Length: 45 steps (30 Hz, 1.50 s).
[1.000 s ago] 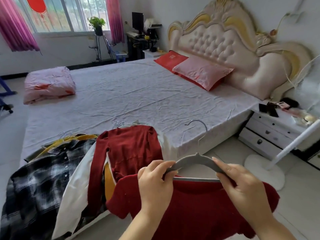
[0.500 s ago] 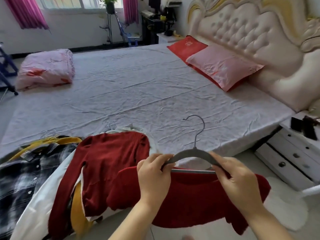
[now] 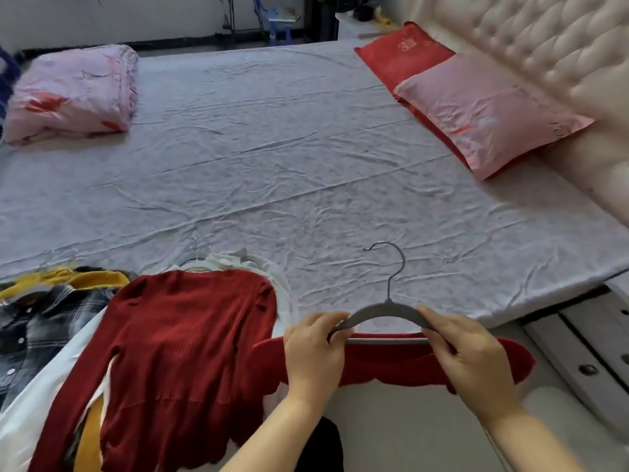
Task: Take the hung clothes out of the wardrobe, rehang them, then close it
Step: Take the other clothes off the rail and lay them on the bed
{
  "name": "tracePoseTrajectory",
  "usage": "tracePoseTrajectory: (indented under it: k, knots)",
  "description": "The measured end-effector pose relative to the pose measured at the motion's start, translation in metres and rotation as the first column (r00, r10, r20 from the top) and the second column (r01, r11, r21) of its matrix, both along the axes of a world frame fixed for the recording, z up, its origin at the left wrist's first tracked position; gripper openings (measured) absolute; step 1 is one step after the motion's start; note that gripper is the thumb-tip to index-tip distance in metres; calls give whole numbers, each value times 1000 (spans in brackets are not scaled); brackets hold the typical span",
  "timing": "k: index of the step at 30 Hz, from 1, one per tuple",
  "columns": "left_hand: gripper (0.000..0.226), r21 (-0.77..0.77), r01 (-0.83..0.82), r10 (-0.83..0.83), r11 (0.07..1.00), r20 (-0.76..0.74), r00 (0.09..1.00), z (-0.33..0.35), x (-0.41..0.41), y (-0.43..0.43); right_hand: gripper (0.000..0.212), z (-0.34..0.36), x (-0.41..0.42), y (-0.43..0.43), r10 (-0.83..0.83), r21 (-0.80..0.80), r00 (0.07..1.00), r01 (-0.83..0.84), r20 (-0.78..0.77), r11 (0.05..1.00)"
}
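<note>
Grip: left hand (image 3: 316, 352) and right hand (image 3: 473, 362) sit apart, each pinching 1 shoulder of the grey flocked hanger with a metal hook (image 3: 384, 311), held at the near edge of the bed (image 3: 306, 172); the dark red knit garment (image 3: 391, 366) under it looks loosely seated, so a tilt could slide it to the floor (image 3: 408, 424). On the left, a dark red ribbed top (image 3: 183, 345) and dark plaid shirt (image 3: 44, 321) are piled up, so hooks could tangle; white bedside drawers (image 3: 585, 352) crowd the right.

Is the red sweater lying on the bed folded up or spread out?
Spread out: the red sweater lies flat over other clothes at the bed edge, its body and one long sleeve stretched out.
</note>
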State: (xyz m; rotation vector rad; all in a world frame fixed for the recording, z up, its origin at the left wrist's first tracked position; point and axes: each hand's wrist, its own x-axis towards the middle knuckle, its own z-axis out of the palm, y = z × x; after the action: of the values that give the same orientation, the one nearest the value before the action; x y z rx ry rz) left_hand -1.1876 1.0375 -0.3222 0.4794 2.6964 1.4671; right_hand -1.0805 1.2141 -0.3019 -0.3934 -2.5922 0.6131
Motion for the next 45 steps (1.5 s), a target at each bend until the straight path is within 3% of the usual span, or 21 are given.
tracePoseTrajectory:
  k: [8, 21, 27, 33, 45]
  knots:
    - [17, -44, 23, -20, 999, 61, 998, -28, -91, 51, 48, -32, -96, 56, 23, -94, 994, -13, 106, 995]
    - [18, -253, -138, 186, 958, 174, 967, -103, -232, 122, 46, -110, -278, 143, 214, -178, 946, -174, 241, 969]
    - [43, -435, -128, 232, 891, 194, 953, -149, -304, 139, 62, -169, -360, 159, 299, -152, 783, -258, 545, 954]
    - [34, -491, -138, 278, 860, 223, 934, -166, -276, 120, 50, -187, -322, 140, 418, -278, 710, -313, 567, 908]
    - [35, -554, -211, 394, 805, 235, 888, -140, -216, 45, 57, -166, -317, 73, 548, -336, 586, -437, 598, 834]
